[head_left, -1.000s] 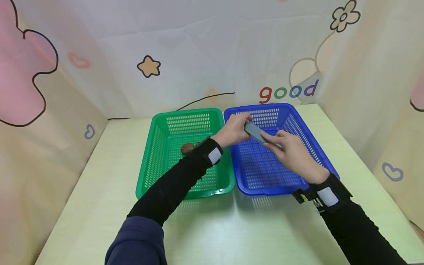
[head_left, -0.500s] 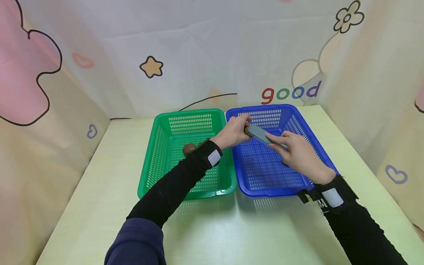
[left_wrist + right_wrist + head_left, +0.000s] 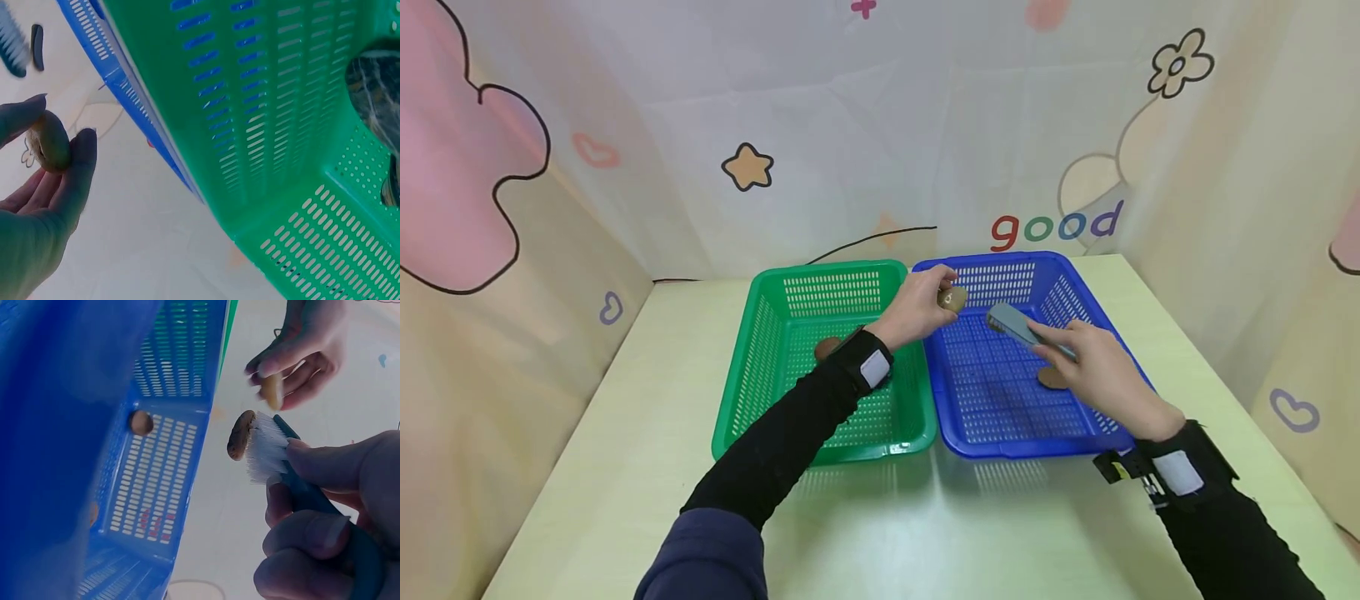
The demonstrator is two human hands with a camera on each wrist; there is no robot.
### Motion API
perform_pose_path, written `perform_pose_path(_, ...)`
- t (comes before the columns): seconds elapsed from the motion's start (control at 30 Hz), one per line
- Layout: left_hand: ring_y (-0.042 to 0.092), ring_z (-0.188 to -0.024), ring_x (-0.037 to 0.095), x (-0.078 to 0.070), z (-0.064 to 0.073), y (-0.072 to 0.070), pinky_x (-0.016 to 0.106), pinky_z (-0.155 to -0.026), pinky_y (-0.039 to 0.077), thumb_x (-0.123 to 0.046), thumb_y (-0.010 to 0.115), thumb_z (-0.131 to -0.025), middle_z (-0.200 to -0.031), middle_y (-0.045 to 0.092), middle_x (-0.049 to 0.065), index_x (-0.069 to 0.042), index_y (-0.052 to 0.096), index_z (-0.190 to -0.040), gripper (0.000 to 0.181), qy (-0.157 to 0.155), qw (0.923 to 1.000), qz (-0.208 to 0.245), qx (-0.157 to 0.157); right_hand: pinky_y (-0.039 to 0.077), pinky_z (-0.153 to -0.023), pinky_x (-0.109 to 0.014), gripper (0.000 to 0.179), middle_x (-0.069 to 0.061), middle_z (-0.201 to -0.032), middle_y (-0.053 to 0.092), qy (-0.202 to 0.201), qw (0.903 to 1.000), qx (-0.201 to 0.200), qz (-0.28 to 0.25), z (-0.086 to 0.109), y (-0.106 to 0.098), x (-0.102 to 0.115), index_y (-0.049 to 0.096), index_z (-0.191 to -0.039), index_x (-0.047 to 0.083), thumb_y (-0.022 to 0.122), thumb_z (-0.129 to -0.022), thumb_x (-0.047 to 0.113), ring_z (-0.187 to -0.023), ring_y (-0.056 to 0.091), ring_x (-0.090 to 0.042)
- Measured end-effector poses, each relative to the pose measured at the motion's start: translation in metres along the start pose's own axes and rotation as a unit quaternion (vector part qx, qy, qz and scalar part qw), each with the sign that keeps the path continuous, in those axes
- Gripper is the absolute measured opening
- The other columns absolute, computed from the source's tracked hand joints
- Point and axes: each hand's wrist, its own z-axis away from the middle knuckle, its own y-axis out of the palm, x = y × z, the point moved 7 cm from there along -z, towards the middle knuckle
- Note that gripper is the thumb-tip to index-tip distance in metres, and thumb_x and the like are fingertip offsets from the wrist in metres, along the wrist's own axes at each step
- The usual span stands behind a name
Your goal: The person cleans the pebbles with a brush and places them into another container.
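Observation:
My left hand point(image 3: 917, 308) pinches a smooth tan stone point(image 3: 953, 299) between thumb and fingers, above where the two baskets meet. My right hand point(image 3: 1093, 375) grips a grey-blue brush point(image 3: 1021, 326) over the blue basket. White bristles point(image 3: 265, 450) show in the right wrist view, apart from the tan stone. Close beside them appears a dark brown oblong stone point(image 3: 240, 434); what supports it cannot be told. Another brown stone point(image 3: 1052, 378) lies in the blue basket under the right hand. A brown stone point(image 3: 827, 347) lies in the green basket, partly behind the left wrist.
The green basket point(image 3: 850, 455) stands left of the blue basket point(image 3: 1000, 449) on a pale table point(image 3: 625, 433). Dark veined stones point(image 3: 379, 94) show inside the green basket in the left wrist view. A printed curtain point(image 3: 835, 125) hangs behind.
The brush was against the left hand's stone; now it has moved right and down, leaving a gap. The tan stone and the brown stone in the blue basket have come into fuller view.

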Motion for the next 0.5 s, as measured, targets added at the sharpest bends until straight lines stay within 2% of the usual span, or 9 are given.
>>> perform_pose_path(0.27, 0.063, -0.101, 0.023, -0.010, 0.002, -0.020, 0.028, -0.080, 0.054, -0.005, 0.072, -0.083, -0.117, 0.064, 0.015, -0.001, 0.052, -0.132, 0.052, 0.038, 0.9963, -0.011, -0.077, 0.029, -0.052, -0.022, 0.038, -0.007, -0.078, 0.056, -0.011, 0.9999, -0.011, 0.005, 0.006, 0.001, -0.007, 0.060, -0.130, 0.002, 0.064, -0.093, 0.012, -0.070, 0.040, -0.017)
perform_pose_path(0.4, 0.062, -0.102, 0.023, -0.012, 0.002, -0.022, 0.029, -0.082, 0.054, -0.006, 0.073, -0.083, -0.116, 0.064, 0.014, 0.000, 0.053, -0.130, 0.052, 0.052, 0.9944, -0.017, -0.090, 0.030, -0.052, -0.021, 0.038, -0.007, -0.076, 0.055, -0.009, 0.9999, -0.010, 0.000, 0.005, 0.003, -0.009, 0.061, -0.128, 0.001, 0.064, -0.092, 0.011, -0.069, 0.040, -0.017)
perform_pose_path(0.5, 0.061, -0.102, 0.024, -0.008, 0.003, -0.021, 0.030, -0.082, 0.053, -0.006, 0.073, -0.083, -0.116, 0.063, 0.015, -0.001, 0.053, -0.129, 0.050, 0.048, 0.9947, -0.012, -0.090, 0.031, -0.053, -0.022, 0.037, -0.006, -0.075, 0.054, -0.007, 0.9999, -0.007, -0.001, 0.005, 0.005, -0.010, 0.061, -0.128, 0.001, 0.065, -0.092, 0.011, -0.068, 0.040, -0.017)
